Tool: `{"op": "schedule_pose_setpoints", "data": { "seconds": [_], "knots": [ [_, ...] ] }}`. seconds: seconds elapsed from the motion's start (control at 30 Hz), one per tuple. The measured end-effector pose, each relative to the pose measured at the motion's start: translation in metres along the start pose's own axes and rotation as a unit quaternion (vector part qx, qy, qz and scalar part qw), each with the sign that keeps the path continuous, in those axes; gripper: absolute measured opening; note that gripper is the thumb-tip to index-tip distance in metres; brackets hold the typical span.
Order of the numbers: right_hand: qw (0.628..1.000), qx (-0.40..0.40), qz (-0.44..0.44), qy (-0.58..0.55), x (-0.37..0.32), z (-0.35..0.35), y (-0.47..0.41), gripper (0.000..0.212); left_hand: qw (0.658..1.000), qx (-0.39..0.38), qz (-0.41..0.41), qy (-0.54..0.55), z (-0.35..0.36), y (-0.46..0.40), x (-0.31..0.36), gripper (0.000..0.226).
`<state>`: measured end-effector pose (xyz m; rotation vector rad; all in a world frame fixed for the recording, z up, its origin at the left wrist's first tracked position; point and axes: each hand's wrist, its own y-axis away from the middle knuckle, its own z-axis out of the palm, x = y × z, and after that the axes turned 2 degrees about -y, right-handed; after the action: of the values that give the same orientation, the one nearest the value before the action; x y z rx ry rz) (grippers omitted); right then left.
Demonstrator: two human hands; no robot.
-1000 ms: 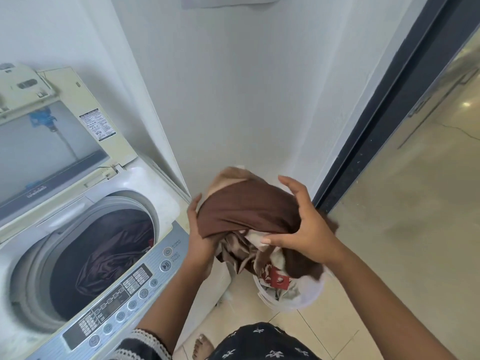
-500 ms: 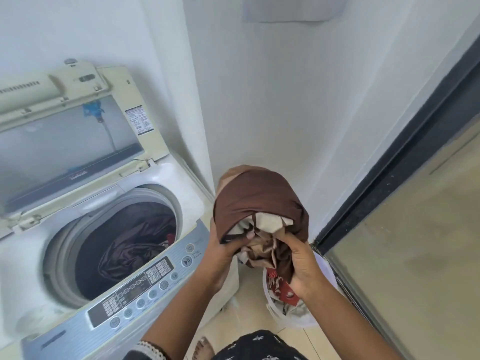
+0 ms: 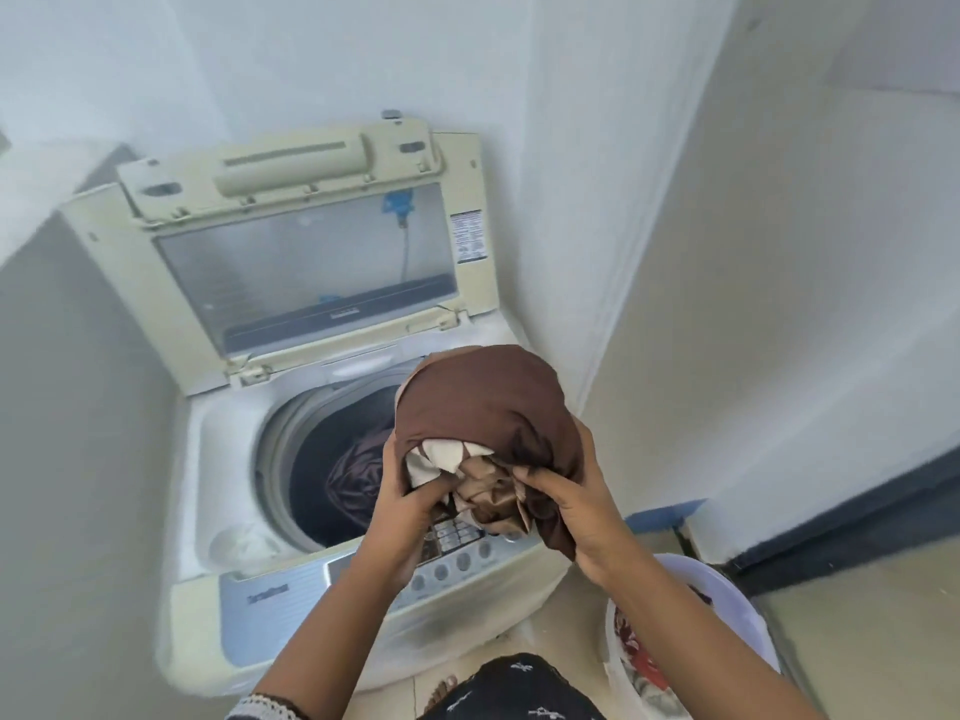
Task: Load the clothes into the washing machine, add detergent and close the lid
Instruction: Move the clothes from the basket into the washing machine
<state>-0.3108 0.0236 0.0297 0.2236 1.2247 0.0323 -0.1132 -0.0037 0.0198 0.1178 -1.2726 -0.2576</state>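
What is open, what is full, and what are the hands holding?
Washing machine lid: open, tipped up at the back.
Drum: partly loaded, dark cloth inside.
Brown clothes bundle: held up above the machine's front, not yet in the drum.
Left hand: gripping the bundle.
Right hand: gripping the bundle.
Basket: on the floor, some clothes left inside.

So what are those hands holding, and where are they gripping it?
A bundle of brown clothes, gripped at its underside by the left hand and right hand.
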Motion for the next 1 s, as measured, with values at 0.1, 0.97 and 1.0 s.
{"op": "schedule_pose_setpoints", "data": {
  "seconds": [0.1, 0.97, 1.0],
  "knots": [
    [0.999, -0.021, 0.024, 0.018, 0.016, 0.036, -0.017, 0.075, 0.999, 0.031, -0.007, -0.010, -0.038, -0.004, 0.002, 0.088],
    [0.965, 0.099, 0.224, 0.093, 0.045, 0.088, -0.064, 0.026, 0.981, 0.004, -0.195, -0.020, -0.107, -0.060, 0.001, 0.028],
    [0.965, 0.103, 0.221, 0.098, 0.043, 0.086, -0.062, 0.023, 0.980, 0.003, -0.198, -0.011, -0.104, -0.061, -0.001, 0.029]
  ]
}}
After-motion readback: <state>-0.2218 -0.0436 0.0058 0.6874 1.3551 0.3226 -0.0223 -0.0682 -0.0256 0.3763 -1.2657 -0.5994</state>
